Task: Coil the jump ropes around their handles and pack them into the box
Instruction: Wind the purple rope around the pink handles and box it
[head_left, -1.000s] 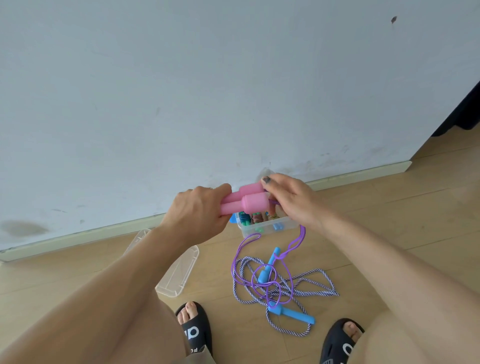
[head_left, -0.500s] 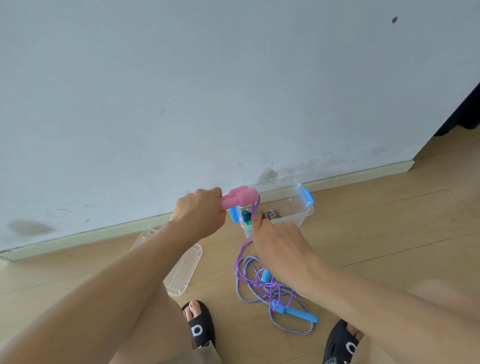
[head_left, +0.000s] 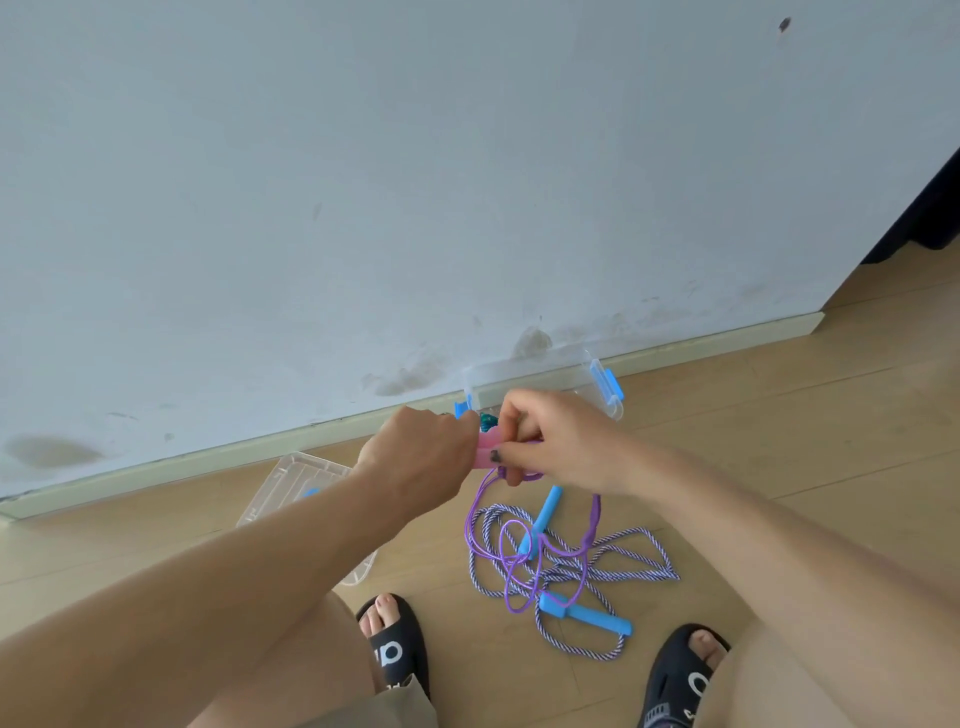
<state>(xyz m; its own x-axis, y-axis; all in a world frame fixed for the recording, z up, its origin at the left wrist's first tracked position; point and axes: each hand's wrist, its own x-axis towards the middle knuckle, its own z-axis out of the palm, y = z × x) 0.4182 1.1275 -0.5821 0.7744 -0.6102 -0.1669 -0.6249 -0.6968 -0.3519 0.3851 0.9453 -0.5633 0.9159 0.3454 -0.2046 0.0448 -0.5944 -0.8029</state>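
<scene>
The right hand (head_left: 558, 441) has returned to the pink handles (head_left: 485, 451) gripped by the left hand (head_left: 426, 457), pinching purple rope (head_left: 519, 551) on: another wrap begun.

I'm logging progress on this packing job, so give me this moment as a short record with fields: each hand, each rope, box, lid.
left hand: grips the pink foam handles
right hand: pinches the thin purple cord against those handles
purple cord: mostly loose, trailing to the wooden floor
striped rope with blue handles: uncoiled on the floor
clear plastic box with blue latches: open, by the wall
clear lid: on the floor, left of the box
</scene>
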